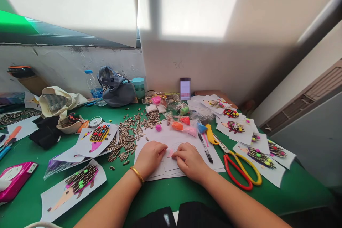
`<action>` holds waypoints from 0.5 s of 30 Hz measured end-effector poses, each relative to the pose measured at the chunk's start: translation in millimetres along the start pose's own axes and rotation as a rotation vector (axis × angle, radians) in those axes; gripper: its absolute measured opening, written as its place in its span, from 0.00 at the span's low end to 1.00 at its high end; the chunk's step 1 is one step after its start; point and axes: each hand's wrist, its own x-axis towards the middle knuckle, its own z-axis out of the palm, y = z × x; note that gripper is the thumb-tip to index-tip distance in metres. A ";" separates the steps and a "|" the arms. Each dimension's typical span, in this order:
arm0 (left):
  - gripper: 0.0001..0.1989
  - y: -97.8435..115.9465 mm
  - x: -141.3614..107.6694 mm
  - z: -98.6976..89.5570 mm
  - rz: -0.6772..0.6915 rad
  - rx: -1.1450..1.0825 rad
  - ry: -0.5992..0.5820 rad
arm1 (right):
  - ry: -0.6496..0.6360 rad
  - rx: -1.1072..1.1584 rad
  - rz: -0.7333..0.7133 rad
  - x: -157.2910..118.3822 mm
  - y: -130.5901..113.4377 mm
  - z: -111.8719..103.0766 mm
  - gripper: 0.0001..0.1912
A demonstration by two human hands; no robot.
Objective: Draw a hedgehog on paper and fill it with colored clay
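Note:
White paper sheets [157,136] lie on the green table in front of me. A small flat piece of pink clay [170,153] sits on the top sheet between my hands. My left hand [151,158] rests on the paper's left part, fingers bent and pressed together, a gold bangle at its wrist. From the right, my right hand [190,160] touches the pink clay's edge with curled fingers. Whether either hand pinches anything is hidden. A black pen [205,148] lies right of my right hand. Bags of orange clay [177,125] and pink clay [189,130] lie beyond.
Sunflower seeds [125,137] are heaped at the left. Red and yellow scissors [238,165] lie at the right, beside finished hedgehog pictures [260,158]. A magenta device [17,181] sits far left. A phone [184,89] leans on the back wall near a teal-lidded cup [138,87].

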 end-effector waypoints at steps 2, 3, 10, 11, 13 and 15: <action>0.09 -0.1 -0.1 0.0 -0.002 -0.003 -0.001 | -0.010 0.005 -0.010 -0.5 -0.4 -0.1 0.15; 0.09 -0.2 -0.1 0.0 -0.003 -0.005 0.002 | -0.017 0.004 -0.018 -0.6 -0.7 0.2 0.15; 0.10 -0.1 -0.3 -0.1 0.001 -0.012 0.007 | 0.049 -0.010 0.008 1.4 5.9 0.1 0.14; 0.10 0.0 -0.3 -0.4 0.001 -0.013 0.007 | 0.075 -0.008 0.017 1.8 7.8 -0.9 0.13; 0.10 0.2 -0.2 -0.9 0.000 -0.014 0.005 | 0.106 -0.011 0.029 2.3 10.2 -2.9 0.13; 0.10 0.4 -0.2 -1.2 -0.004 -0.013 0.001 | 0.092 -0.029 0.026 2.3 10.2 -4.0 0.12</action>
